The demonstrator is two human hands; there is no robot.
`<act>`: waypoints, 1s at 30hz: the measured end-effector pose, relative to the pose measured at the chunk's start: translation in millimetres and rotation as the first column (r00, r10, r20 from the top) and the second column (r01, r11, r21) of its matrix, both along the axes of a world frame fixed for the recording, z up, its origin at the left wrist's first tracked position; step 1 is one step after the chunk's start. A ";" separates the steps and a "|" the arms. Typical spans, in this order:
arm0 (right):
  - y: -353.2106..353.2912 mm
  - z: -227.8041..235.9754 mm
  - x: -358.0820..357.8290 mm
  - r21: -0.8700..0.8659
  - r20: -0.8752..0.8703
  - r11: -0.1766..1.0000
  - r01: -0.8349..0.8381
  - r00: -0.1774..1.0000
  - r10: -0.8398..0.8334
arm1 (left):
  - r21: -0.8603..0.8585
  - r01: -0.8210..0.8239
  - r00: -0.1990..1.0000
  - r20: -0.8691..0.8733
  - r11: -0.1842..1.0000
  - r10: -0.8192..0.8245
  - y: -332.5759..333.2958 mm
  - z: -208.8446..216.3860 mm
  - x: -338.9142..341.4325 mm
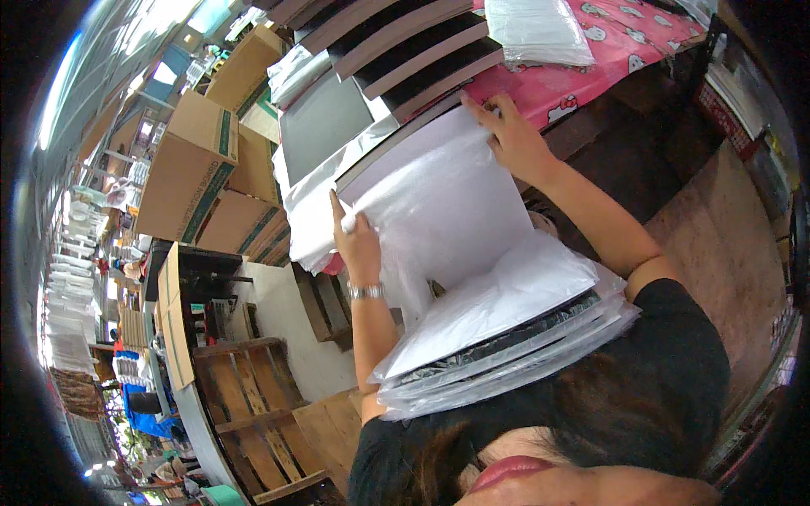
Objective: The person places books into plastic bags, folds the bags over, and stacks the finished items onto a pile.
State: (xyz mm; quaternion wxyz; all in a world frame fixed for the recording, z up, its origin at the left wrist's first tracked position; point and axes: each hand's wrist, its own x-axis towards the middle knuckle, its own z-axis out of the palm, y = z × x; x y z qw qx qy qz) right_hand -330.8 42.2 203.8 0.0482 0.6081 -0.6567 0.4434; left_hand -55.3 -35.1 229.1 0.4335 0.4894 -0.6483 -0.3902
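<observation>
A flat white panel (494,198) with a dark far edge is held out in front of me, partly inside a thin transparent plastic bag (422,181). My left hand (360,244) grips the bag at the panel's left side, its index finger stretched along the edge. At the far right corner, my right hand (515,139) is closed on the bag and the panel's edge, fingers bent. Against my body rests a stack of plastic-wrapped flat panels (506,337), white on top with a black one below. The panel's underside is hidden.
Black and pale panels (413,59) are stacked at the table's far side. A pink patterned cloth (624,42) covers the table, with a wrapped white pack (540,32) on it. A grey panel (325,126) lies left. Cardboard boxes (190,169) and a wooden pallet (253,413) stand farther left.
</observation>
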 end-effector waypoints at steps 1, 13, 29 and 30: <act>7.3 2.4 2.9 0.006 -0.001 1.000 -0.004 1.000 0.004 | -0.027 0.006 0.998 0.065 1.000 -0.004 11.0 2.4 4.2; 71.7 -11.8 -33.9 -0.083 0.973 0.670 -0.738 0.084 0.213 | 0.729 0.399 0.877 -0.127 0.557 -0.463 4.8 13.1 90.0; 38.5 -94.2 -81.1 0.558 0.746 0.376 -0.740 0.646 0.164 | 0.624 0.262 0.962 -0.227 0.736 -0.150 -22.3 -157.3 138.4; 28.4 -48.3 -72.3 0.396 0.842 0.331 -0.856 0.482 0.240 | 0.522 0.279 0.952 -0.262 0.806 -0.160 -22.4 -120.4 140.2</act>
